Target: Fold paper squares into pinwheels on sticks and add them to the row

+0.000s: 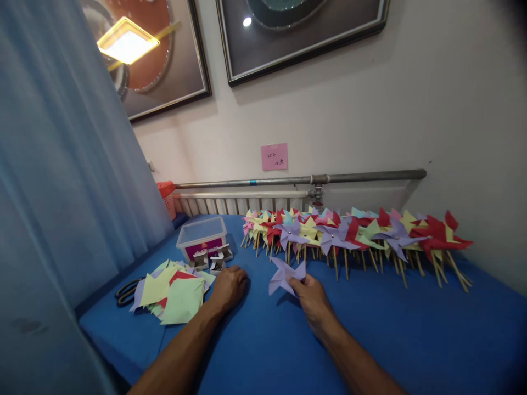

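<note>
A purple paper pinwheel [282, 274] is pinched at its middle by my right hand [313, 299], just above the blue cloth; no stick shows on it. My left hand [231, 286] rests on the cloth with its fingers curled in, and whatever they may hold is hidden. Close beside that hand are small open cardboard boxes [217, 264] with tiny dark things inside. To its left lies a loose pile of coloured paper pieces [183, 299], green, yellow, red and purple. Black scissor handles [127, 292] stick out from the pile's left side.
Several finished pinwheels on sticks [335, 238] lie in a long row at the back right. A clear plastic tub [201, 233] stands behind the boxes. Along the wall run a pipe [370, 177] and a radiator [209, 204]. A blue curtain [61, 153] hangs at left.
</note>
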`<state>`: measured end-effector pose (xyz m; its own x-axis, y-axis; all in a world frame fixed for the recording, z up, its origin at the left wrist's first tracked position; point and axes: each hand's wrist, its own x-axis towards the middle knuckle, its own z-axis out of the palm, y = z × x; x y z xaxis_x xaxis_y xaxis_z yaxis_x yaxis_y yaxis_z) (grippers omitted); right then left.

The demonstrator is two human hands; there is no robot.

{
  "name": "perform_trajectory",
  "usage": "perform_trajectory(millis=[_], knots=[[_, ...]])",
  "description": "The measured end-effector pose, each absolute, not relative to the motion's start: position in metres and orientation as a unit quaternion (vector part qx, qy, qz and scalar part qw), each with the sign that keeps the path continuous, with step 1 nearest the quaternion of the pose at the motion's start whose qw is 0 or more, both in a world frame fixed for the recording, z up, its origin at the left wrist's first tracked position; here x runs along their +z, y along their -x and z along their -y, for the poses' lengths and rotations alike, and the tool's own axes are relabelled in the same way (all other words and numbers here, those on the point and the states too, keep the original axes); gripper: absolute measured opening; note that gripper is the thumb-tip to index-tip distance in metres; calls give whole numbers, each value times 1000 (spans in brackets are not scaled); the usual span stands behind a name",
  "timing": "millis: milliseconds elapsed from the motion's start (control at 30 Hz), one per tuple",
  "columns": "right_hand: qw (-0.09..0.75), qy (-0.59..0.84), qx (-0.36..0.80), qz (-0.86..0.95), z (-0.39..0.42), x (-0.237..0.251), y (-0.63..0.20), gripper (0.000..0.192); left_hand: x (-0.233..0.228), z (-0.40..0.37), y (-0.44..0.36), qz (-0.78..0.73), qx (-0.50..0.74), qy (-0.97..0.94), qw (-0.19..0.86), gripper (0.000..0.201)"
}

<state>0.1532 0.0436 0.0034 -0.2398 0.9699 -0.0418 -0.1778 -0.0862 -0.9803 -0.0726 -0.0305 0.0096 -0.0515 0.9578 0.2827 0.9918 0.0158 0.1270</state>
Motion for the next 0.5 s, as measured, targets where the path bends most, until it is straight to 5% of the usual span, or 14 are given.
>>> perform_trajectory(millis=[267,500], knots=[[473,400,611,493,-43,3,-154,28,9,27,68,712,-152,682,65,21],[481,397,611,487,-45,-3,-153,34,33,12,44,630,-514,526,-250,12]])
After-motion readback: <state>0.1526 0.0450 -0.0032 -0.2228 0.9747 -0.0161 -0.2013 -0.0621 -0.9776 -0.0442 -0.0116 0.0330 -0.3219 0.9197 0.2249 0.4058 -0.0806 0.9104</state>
